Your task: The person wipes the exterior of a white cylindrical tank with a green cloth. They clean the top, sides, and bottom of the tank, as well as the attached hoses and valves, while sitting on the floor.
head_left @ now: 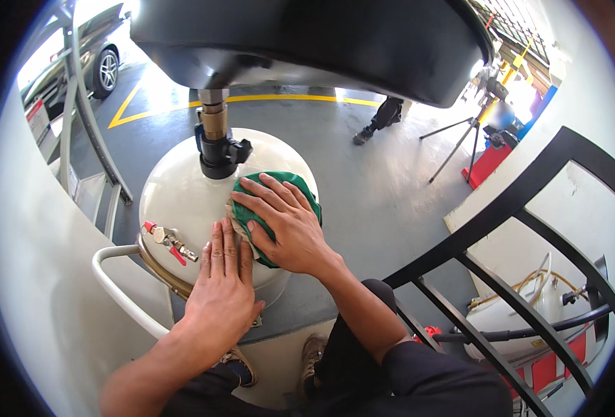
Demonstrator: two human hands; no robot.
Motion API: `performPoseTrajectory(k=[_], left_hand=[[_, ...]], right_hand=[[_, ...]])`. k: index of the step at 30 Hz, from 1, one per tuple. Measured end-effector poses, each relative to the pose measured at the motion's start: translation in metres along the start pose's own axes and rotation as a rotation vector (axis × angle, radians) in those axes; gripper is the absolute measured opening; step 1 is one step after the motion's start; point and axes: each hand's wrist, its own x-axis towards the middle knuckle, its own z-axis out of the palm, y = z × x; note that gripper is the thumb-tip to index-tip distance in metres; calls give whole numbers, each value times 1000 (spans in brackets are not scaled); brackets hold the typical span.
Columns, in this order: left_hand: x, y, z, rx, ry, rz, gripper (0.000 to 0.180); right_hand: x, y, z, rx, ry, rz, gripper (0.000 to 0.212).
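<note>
The cloth [252,217] is green and beige, the tank [179,181] creamy white. The pan [307,45] is black, the valve [217,164] brass-coloured and black, the small tap [163,236] silvery and red. The floor [384,201] is grey with a yellow stripe [287,97].

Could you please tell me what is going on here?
A person is pressing a green cloth against the top of a white tank with the right hand spread over it. The left hand lies flat alongside, its fingertips by the cloth's edge. A black basin stands overhead, with a brass and black fitting hanging below it; whether that meets the tank is unclear.
</note>
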Motion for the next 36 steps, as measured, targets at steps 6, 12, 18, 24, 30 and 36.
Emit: performPoseTrajectory(k=[6,12,18,24,30,36], left_hand=[[-1,-3,3,-13,24,25,115],[-3,-6,6,5,63,63,110],[-4,-7,10,22,84,84,107],[0,-6,6,21,101,99,102],[-2,-7,4,-2,108,79,105],[0,-2,19,236,85,75,105]], right_hand=[[-1,-1,-2,-23,-11,6,54],[-2,-3,-3,-34,-14,5,54],[-3,-3,-3,-37,-15,2,53],[0,1,-7,-35,-1,-4,51],[3,-2,-5,-32,20,-25,51],[-4,3,-8,-49,50,-3,51]])
